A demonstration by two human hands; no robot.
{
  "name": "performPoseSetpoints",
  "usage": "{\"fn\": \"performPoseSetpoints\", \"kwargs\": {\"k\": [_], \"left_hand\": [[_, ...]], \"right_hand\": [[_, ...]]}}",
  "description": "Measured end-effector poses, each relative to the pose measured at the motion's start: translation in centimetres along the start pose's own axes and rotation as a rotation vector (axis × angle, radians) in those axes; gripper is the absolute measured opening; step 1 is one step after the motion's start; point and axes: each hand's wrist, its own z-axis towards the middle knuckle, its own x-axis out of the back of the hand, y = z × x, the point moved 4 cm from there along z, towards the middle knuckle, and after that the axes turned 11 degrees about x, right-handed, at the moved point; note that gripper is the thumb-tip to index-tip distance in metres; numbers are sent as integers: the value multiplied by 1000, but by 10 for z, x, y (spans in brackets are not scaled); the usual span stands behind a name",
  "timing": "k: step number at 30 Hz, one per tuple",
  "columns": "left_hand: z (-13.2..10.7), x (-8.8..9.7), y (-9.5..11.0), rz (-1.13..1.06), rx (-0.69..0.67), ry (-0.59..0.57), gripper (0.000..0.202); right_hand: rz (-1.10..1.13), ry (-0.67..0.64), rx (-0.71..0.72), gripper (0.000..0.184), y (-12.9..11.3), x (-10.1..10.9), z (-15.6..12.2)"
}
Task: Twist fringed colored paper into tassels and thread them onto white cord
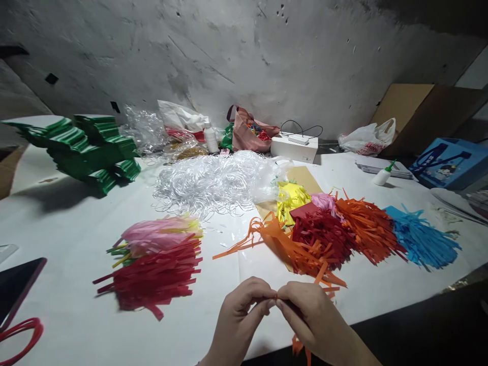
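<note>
My left hand (241, 315) and my right hand (310, 315) meet fingertip to fingertip near the table's front edge. Both are closed in a pinch on an orange fringed paper strip (297, 346), whose tail hangs below my right hand. Just beyond my hands lies a pile of orange fringed paper (290, 244), with dark red fringed paper (324, 234) beside it. To the left sits a heap of red fringed paper (152, 279) under pink fringed paper (156, 234).
More orange fringe (366, 223) and blue fringe (423, 239) lie at right. Clear plastic strands (213, 183), green paper stacks (91, 147), a white box (293, 147), a glue bottle (383, 174), bags and a blue box (450, 162) stand farther back. A dark tablet (17, 284) is at left.
</note>
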Motion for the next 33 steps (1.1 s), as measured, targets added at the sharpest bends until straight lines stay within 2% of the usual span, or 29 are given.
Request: {"fn": "performPoseSetpoints", "kwargs": {"k": [3, 9, 14, 16, 19, 22, 25, 27, 29, 31, 33], "left_hand": [[-2, 0, -3, -54, 45, 2, 9], [-3, -1, -9, -67, 95, -11, 5], [-1, 5, -10, -46, 215, -2, 11], [-2, 7, -10, -48, 253, -2, 13], [-5, 11, -11, -25, 247, -12, 17], [-13, 19, -15, 24, 206, 91, 19], [-24, 30, -26, -2, 242, 223, 20], [-30, 42, -35, -55, 277, 299, 24], [-33, 66, -40, -83, 277, 435, 30], [-34, 105, -40, -59, 239, 646, 36], [-33, 153, -34, -1, 186, 856, 43]], "right_hand": [[41, -4, -48, 9, 3, 4, -3], [44, 12, -4, 18, 4, 2, -4], [1, 43, 6, 11, 7, -2, -6], [-70, 80, 71, 16, 6, -3, -6], [-179, 111, 213, 10, 1, -11, -2], [-262, 100, 256, 15, -1, -23, 4], [-282, 48, 254, 23, 5, -39, 8], [-262, 40, 264, 21, 12, -49, 7], [-270, 104, 254, 20, 24, -54, 1], [-309, 195, 220, 34, 38, -53, -7], [-349, 225, 209, 38, 51, -51, -14]]}}
